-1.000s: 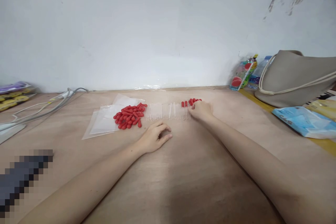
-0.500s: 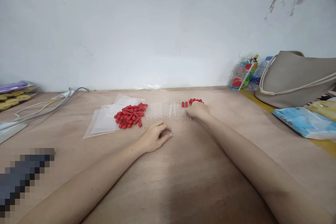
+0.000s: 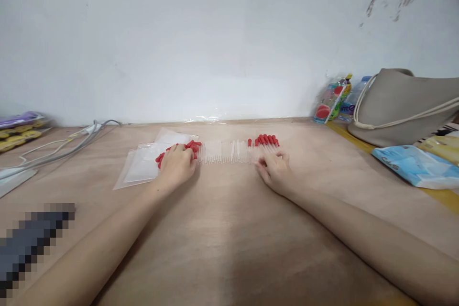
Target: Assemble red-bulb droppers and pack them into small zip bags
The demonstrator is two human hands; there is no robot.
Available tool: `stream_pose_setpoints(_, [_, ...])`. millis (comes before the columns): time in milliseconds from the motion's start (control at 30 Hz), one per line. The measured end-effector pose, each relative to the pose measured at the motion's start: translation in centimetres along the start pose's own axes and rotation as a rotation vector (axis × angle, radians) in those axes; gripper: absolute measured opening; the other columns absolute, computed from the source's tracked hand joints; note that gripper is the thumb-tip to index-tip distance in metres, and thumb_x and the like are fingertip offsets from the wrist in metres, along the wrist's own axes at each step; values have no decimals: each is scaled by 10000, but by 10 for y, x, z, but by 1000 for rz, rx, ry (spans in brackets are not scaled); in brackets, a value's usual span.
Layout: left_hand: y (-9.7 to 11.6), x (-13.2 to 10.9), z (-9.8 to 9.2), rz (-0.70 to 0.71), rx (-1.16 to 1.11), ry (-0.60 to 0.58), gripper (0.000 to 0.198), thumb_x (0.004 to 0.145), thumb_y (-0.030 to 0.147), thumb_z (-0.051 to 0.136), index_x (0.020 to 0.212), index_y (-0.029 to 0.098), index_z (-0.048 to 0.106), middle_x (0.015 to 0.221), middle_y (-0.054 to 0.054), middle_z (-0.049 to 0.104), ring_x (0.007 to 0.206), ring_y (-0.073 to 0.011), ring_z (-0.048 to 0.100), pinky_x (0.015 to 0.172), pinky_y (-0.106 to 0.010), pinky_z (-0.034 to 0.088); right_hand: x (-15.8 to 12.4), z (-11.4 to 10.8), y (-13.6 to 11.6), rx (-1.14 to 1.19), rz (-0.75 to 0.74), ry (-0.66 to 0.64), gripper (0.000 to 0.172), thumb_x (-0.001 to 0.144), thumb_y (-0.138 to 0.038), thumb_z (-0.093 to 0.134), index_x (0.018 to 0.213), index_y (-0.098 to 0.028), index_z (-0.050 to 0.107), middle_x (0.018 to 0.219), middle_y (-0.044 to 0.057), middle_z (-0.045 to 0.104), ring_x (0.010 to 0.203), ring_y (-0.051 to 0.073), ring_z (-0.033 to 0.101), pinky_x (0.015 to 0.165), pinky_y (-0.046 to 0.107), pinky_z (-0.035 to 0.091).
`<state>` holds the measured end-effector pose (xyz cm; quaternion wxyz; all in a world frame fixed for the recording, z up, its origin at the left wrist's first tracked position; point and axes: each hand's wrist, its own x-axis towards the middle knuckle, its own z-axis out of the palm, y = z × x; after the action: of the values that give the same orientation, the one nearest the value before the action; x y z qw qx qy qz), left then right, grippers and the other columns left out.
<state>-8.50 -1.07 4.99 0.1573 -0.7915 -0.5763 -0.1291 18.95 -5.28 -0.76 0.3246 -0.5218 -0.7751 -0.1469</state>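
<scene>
My left hand lies over a pile of red rubber bulbs, its fingers bent down among them and the fingertips hidden. To its right runs a row of thin clear pipette tubes, laid side by side. At the row's right end are droppers with red bulbs on their far ends, grouped close together. One more red bulb stands slightly apart at the left. My right hand is just in front of the group, thumb and fingers closed on a dropper's tube; the fingertips are slightly blurred.
Clear plastic bags lie under and beside the pile. Cables and a pixelated dark object are at the left. On the right are a blue-white packet, drink bottles and a grey bag. A white wall backs the wooden table.
My left hand has moved from the bare tabletop left and away onto the red bulbs. My right hand has drawn back towards me, uncovering the droppers; one red bulb sits slightly further right.
</scene>
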Motion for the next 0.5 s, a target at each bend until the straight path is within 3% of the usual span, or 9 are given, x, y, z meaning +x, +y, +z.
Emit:
stream_pose_setpoints(100, [-4, -1, -4, -31, 6, -77, 304, 713, 313, 536, 455, 172, 459, 563, -50, 467, 703, -246, 510, 685, -390, 380, -21, -7, 0, 72, -68, 49, 166, 874, -236, 377, 882, -154, 521, 731, 33, 635, 639, 133, 544, 803, 325, 254])
stream_pose_setpoints(233, [3, -6, -3, -41, -25, -65, 404, 666, 334, 585, 388, 178, 337, 485, -18, 383, 676, -257, 517, 714, -437, 352, -25, -14, -2, 82, -50, 14, 228, 874, -216, 381, 1039, -159, 528, 823, 65, 656, 743, 154, 569, 799, 326, 251])
stream_pose_setpoints(400, [9, -8, -8, -25, -48, -66, 356, 622, 166, 546, 374, 185, 291, 439, -6, 350, 580, -233, 513, 658, -408, 355, -19, -14, -2, 119, -15, -3, 187, 851, -182, 386, 915, -168, 562, 805, 55, 644, 744, 156, 556, 800, 331, 251])
stream_pose_setpoints(500, [22, -12, -14, 32, -107, -94, 306, 662, 228, 541, 402, 168, 393, 468, -20, 423, 542, -193, 500, 600, -341, 367, -18, -13, -1, 156, -14, 2, 154, 839, -167, 392, 855, -166, 545, 793, 49, 623, 736, 157, 546, 784, 323, 276])
